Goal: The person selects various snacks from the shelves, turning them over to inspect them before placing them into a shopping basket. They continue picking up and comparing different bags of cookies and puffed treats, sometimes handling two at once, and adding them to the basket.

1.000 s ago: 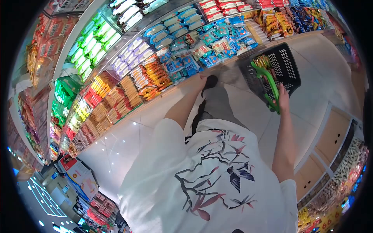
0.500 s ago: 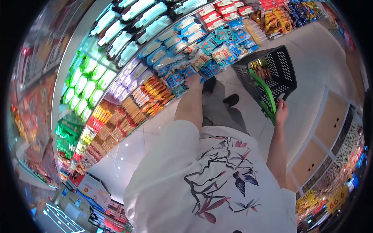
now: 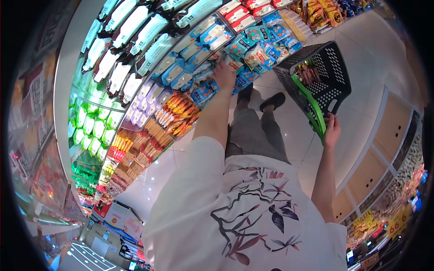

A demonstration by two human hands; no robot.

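Observation:
My left hand (image 3: 224, 76) reaches into the lower shelf, its fingers stretched over the blue snack packets (image 3: 203, 92). Nothing shows in its grasp. Red-and-white and blue bags (image 3: 260, 58) lie in a heap just beyond it. On the other side, my right hand (image 3: 332, 130) is closed around the end of a black shopping basket (image 3: 337, 67) with a green handle (image 3: 309, 101). The basket hangs tilted beside my legs, and some shiny packets (image 3: 308, 73) show inside it.
Upper shelves carry dark-and-white packs (image 3: 151, 34), green packs (image 3: 90, 122) and purple packs (image 3: 147, 99). Orange packets (image 3: 178, 113) fill the shelf near my left forearm. Wooden cabinets (image 3: 361, 180) stand at the right, across the tiled floor (image 3: 296, 140).
My left hand has moved slightly up and deeper among the shelf packets. The view has shifted a little, and the basket sits slightly further right, still in my right hand.

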